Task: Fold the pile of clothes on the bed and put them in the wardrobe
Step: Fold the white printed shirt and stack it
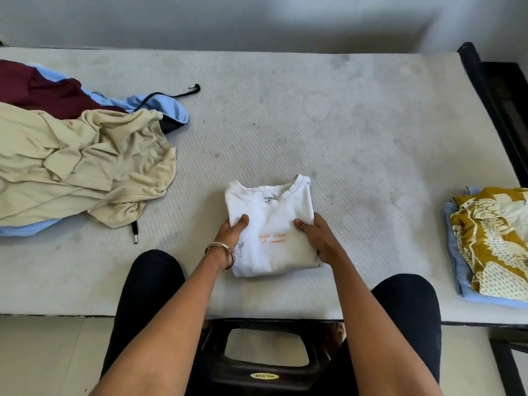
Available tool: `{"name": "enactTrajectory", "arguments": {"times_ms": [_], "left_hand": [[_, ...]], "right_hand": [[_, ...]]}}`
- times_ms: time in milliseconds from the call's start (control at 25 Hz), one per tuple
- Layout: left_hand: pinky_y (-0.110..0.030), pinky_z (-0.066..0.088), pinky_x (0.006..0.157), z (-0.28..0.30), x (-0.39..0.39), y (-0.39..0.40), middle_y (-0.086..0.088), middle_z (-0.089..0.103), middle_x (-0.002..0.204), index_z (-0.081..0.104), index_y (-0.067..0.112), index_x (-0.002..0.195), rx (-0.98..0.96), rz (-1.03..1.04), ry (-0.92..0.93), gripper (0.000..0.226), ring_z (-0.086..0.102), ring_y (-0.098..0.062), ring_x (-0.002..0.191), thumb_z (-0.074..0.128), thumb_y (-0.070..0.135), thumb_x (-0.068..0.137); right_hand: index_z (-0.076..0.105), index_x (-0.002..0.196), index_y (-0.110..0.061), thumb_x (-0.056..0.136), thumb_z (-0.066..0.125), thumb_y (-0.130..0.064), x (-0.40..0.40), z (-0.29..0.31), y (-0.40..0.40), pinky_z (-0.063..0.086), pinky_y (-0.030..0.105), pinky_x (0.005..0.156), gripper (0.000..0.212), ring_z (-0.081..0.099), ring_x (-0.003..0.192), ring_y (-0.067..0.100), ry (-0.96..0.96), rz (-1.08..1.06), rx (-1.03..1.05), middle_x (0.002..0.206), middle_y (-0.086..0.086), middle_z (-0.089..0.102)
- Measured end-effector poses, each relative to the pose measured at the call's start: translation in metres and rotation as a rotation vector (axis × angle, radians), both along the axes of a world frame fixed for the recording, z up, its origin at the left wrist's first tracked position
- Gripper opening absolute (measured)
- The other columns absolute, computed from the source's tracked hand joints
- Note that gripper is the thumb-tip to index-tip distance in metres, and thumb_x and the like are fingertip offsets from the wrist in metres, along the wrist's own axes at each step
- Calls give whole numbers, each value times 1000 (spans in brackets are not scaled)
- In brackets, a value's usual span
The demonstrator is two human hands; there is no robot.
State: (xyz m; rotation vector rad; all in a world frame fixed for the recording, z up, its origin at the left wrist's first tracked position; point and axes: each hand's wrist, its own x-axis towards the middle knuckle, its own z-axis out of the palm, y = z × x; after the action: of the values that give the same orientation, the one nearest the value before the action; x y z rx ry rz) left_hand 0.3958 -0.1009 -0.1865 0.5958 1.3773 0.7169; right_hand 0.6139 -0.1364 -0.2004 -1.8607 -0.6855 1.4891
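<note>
folded white t-shirt lies on the bed, near the front edge and about midway along it, collar turned to the far side and orange lettering facing up. the left hand grips its left edge, thumb on top of the cloth and the other fingers tucked beneath; bangles ring that wrist. the right hand grips the right edge the same way, thumb pressed on top with a ring on it, fingers curled around the side. both forearms reach in from the bottom between two dark-clad knees that rest against the mattress edge.

around the shirt the bare mattress is open on every side: a wide stretch runs behind it up to the grey wall, and clear bands lie to its left and right before any other cloth begins.

to the left, well apart, sits the unfolded pile: a crumpled beige garment on top, a maroon one behind it, and a light blue piece with a black drawstring trailing onto the mattress. to the right, near the bed's end, a folded stack holds a yellow patterned garment on top of a light blue folded one. a dark bed frame borders the right end. below the front edge, a dark plastic stool stands on the pale floor.
</note>
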Motion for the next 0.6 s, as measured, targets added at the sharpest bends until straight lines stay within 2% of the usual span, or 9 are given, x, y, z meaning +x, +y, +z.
{"name": "enactTrajectory", "arguments": {"times_ms": [120,240,320,400,520,600], "left_hand": [[-25,55,64,15,38,2,-3,65,111,50,17,123,51,-91,-11,32,66,-16,87,58,30,95],[-23,55,58,29,102,9,-3,66,106,50,16,120,96,-154,-15,31,66,-15,82,58,32,95],[-28,57,63,38,160,17,-4,67,105,52,14,117,100,-187,-70,30,67,-16,82,60,31,94],[-34,57,70,46,222,29,-6,67,108,53,13,117,86,-234,-146,31,68,-20,85,62,30,93],[-38,56,74,56,305,52,-10,67,108,53,12,112,81,-339,-247,28,68,-25,85,67,11,87],[-36,55,72,59,356,71,-7,66,107,49,14,116,128,-429,-283,45,68,-24,85,66,-3,78]], "right_hand": [[51,112,-13,94,63,-25,32,25,-8,53,42,83,25,63,97,23,-35,-48,72,111,7,63],[53,110,-19,95,61,-22,92,49,-21,53,43,83,18,65,96,25,-64,-120,127,110,7,64],[55,111,-22,94,60,-17,146,64,-27,56,45,84,19,67,95,27,-106,-184,164,111,9,66],[55,118,-22,94,59,-12,204,82,-26,57,41,78,26,67,90,25,-163,-234,198,109,9,67],[50,123,-23,97,53,-11,285,109,-10,48,27,64,29,60,79,13,-288,-262,218,101,2,63],[48,123,-25,98,51,-14,339,123,12,46,27,64,27,58,81,13,-371,-231,206,99,-2,60]]}}
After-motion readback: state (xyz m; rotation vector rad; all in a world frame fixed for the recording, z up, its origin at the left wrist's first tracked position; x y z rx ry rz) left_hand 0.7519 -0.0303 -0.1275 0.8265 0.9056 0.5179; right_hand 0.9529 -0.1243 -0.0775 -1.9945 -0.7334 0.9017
